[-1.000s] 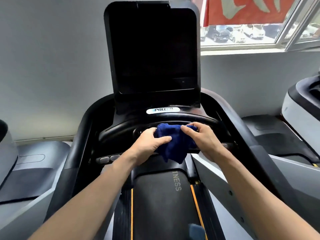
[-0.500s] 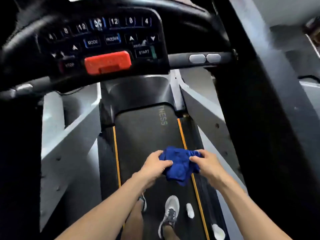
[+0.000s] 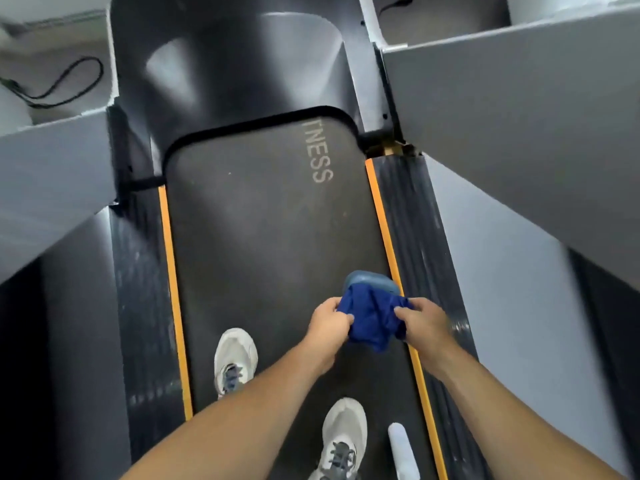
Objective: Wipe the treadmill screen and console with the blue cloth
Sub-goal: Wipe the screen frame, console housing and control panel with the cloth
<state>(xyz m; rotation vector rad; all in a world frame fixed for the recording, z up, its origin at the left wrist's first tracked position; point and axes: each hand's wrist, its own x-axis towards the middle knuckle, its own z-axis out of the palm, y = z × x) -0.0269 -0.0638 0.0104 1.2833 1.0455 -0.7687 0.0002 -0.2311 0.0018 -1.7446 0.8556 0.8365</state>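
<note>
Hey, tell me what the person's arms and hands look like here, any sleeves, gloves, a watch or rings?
Both forearms are bare as far as the frame shows: no sleeves reach into view. The left hand and the right hand wear no gloves, and no watch or bracelet shows at either wrist. No rings show on the visible fingers, though some fingers are hidden.

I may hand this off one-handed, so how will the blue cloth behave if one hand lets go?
The blue cloth is likely floppy: it bunches and sags between the left hand and right hand. Probably light, since fingertip pinches hold it.
</note>
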